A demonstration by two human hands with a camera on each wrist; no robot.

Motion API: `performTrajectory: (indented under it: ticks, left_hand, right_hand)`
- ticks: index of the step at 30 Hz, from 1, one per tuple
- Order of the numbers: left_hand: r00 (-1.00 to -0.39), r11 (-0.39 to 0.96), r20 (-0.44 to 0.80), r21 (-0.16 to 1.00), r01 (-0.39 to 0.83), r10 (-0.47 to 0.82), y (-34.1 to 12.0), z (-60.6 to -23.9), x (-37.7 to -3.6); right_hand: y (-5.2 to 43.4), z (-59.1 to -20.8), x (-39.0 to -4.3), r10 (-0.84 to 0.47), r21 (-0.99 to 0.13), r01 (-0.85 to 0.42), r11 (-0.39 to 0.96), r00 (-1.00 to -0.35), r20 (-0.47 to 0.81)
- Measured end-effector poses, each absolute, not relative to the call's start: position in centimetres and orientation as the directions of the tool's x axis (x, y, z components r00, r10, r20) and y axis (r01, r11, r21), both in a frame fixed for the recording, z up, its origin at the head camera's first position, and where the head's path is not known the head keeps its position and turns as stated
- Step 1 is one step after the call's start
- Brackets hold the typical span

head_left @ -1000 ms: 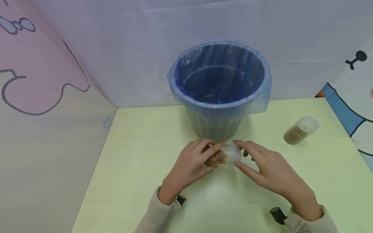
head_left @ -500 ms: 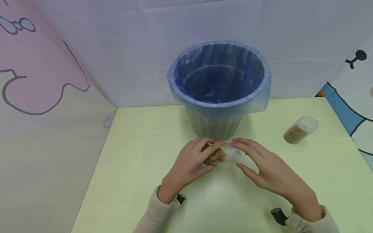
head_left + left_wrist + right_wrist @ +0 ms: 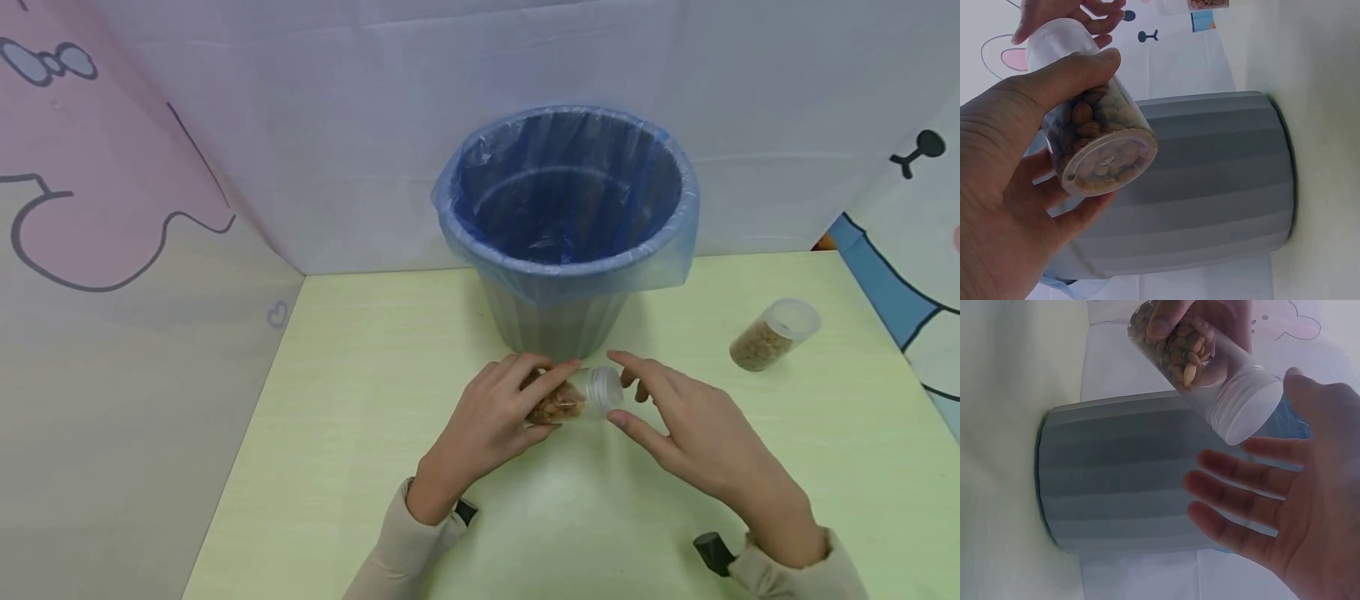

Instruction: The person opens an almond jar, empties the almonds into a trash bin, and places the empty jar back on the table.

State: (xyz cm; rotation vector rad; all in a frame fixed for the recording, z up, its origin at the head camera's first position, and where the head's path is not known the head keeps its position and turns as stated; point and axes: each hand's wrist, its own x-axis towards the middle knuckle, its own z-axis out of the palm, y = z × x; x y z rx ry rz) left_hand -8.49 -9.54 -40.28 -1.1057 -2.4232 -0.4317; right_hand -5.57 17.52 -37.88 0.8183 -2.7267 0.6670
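The grey bin (image 3: pixel 558 321), lined with a blue plastic bag (image 3: pixel 564 187) folded over its rim, stands on the pale green table (image 3: pixel 360 400); what shows of its inside is only the liner. Just in front of the bin's base, the left hand (image 3: pixel 491 425) grasps a clear plastic jar (image 3: pixel 573 398) lying on its side, thumb and fingers wrapped around the body. The left wrist view shows the jar (image 3: pixel 1094 140) packed at its bottom end with brown nuts that look like almonds, pressed against its flat clear base, while the part toward the cap looks empty. The jar's white cap (image 3: pixel 606 390) is on and points away from the left hand toward the right hand (image 3: pixel 701 437). The right hand is released, fingers spread and nearly straight, fingertips (image 3: pixel 1210 464) just beside the cap (image 3: pixel 1244 412); whether any finger touches the cap cannot be told. To the right of the bin and well apart from it, a second clear jar (image 3: pixel 772 335) lies tilted on the table, capped, its lower part filled with a finer brown content.
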Motion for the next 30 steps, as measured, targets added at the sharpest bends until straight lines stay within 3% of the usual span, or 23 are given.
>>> performTrajectory:
  ticks: [19, 30]
  left_hand:
    - [-0.611, 0.643, 0.493, 0.127, 0.755, 0.620, -9.77, -39.86, -8.33]
    - [-0.583, 0.629, 0.515, 0.104, 0.771, 0.629, -9.61, -40.14, -8.37]
  right_hand:
    - [17.28, -37.93, -5.65, -0.554, -0.313, -0.717, 0.623, -0.687, 0.470]
    - [17.26, -37.82, -5.51, -0.480, -0.344, -0.586, 0.734, -0.805, 0.350]
